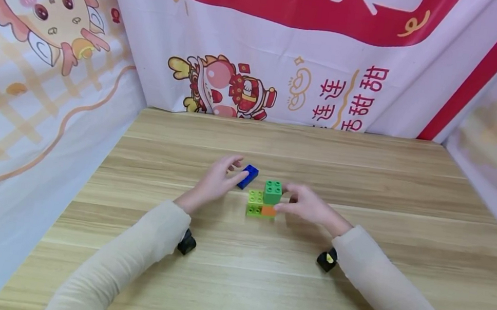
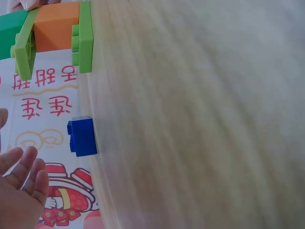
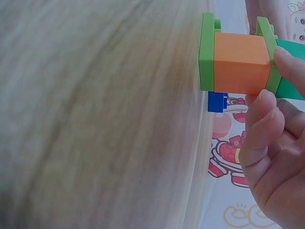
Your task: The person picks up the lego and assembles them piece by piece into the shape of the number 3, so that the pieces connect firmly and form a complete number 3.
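Observation:
A small stack of toy building bricks stands on the table: a lime plate (image 2: 86,38) at the bottom, an orange brick (image 3: 240,62) on it, a second lime plate (image 1: 255,196) above, and a green brick (image 1: 273,192) on top at the right end. My right hand (image 1: 309,204) grips the stack's right side, thumb in front near the green brick and upper plate, other fingers bent behind. To the left and slightly farther back lies a blue brick (image 1: 249,177), studs up. Beside it my left hand (image 1: 215,178) hovers with relaxed, spread fingers, holding nothing; its thumb overlaps the brick's near edge in the head view.
The bricks stand near the middle of a wooden table (image 1: 250,289). Printed cloth (image 1: 153,24) hangs along the back and both sides. Black wrist cameras (image 1: 187,243) sit under both cuffs, close over the table.

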Action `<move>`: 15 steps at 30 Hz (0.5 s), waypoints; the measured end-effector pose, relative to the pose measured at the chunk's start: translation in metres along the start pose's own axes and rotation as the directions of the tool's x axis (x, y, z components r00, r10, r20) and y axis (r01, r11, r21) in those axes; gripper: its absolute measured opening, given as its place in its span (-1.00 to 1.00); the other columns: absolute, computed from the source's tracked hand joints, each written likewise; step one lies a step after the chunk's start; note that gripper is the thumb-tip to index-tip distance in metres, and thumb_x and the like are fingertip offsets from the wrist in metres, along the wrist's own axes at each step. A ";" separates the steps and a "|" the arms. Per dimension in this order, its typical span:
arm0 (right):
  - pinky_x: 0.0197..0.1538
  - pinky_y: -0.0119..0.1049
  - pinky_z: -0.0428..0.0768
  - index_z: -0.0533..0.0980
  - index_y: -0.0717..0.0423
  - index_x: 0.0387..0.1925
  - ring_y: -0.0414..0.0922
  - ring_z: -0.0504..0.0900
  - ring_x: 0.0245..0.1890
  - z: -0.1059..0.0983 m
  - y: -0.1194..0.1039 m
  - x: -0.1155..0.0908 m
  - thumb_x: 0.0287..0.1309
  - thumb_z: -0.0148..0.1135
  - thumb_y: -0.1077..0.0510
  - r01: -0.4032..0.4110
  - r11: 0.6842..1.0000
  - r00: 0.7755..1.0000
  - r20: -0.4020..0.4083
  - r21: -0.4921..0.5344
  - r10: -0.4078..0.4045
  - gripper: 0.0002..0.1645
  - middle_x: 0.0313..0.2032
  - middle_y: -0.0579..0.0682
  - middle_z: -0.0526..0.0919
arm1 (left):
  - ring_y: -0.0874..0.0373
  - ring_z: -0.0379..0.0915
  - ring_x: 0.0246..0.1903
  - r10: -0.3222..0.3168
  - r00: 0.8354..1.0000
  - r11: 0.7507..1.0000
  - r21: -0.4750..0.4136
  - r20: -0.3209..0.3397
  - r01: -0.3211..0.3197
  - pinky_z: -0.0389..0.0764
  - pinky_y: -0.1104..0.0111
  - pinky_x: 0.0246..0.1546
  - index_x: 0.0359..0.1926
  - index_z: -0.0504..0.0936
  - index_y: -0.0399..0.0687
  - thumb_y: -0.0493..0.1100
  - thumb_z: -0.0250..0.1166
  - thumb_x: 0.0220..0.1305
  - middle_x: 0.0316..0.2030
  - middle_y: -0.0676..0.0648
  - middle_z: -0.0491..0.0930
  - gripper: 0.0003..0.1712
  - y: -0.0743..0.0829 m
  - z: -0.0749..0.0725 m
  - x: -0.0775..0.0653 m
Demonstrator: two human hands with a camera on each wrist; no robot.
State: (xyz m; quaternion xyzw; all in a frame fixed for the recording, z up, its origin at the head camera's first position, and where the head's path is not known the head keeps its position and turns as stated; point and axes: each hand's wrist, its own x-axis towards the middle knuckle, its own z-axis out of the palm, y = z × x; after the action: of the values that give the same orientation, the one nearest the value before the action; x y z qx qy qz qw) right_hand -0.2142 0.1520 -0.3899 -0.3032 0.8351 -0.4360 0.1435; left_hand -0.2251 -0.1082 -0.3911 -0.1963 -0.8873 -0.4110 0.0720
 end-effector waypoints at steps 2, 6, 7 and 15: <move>-0.64 -0.38 0.26 0.50 0.16 -0.04 -0.20 0.24 -0.70 0.000 0.000 0.000 0.08 0.31 0.09 -0.002 1.000 1.000 0.001 0.000 0.002 -0.59 -0.32 0.05 0.56 | -0.04 0.39 -0.07 -0.025 1.000 1.000 0.001 0.004 0.025 0.44 0.19 -0.08 0.18 0.36 -0.21 -0.01 0.17 0.29 -0.03 -0.24 0.47 -0.46 0.000 0.000 0.000; -0.65 -0.39 0.26 0.50 0.16 -0.03 -0.20 0.25 -0.71 0.000 -0.001 0.000 0.08 0.31 0.10 -0.008 1.000 1.000 0.002 -0.008 0.008 -0.59 -0.36 0.06 0.56 | 0.00 0.37 -0.06 -0.078 0.997 0.997 0.007 0.019 0.078 0.43 0.21 -0.08 0.20 0.34 -0.19 0.02 0.17 0.27 0.00 -0.22 0.45 -0.43 -0.001 0.001 0.002; -0.65 -0.39 0.26 0.50 0.16 -0.03 -0.20 0.25 -0.71 0.000 -0.001 0.000 0.08 0.31 0.10 -0.009 1.000 1.000 0.003 -0.010 0.009 -0.58 -0.36 0.06 0.56 | 0.01 0.36 -0.06 -0.094 0.995 0.996 0.011 0.025 0.094 0.43 0.21 -0.08 0.21 0.33 -0.18 0.02 0.17 0.27 0.01 -0.21 0.44 -0.42 -0.001 0.002 0.002; -0.60 -0.35 0.33 0.49 0.14 0.00 -0.17 0.32 -0.63 0.000 -0.002 -0.001 0.06 0.32 0.06 -0.025 1.000 1.000 0.000 -0.003 0.025 -0.54 -0.25 -0.01 0.57 | -0.06 0.36 -0.03 -0.160 0.985 0.987 0.037 0.063 0.158 0.43 0.17 -0.06 0.20 0.32 -0.23 -0.02 0.22 0.24 0.02 -0.25 0.43 -0.40 0.000 0.005 0.006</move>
State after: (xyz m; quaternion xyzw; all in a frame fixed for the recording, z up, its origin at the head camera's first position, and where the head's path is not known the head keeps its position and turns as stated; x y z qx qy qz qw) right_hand -0.2131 0.1516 -0.3882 -0.2932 0.8395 -0.4328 0.1484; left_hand -0.2302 -0.1025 -0.3930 -0.1369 -0.9084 -0.3947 0.0127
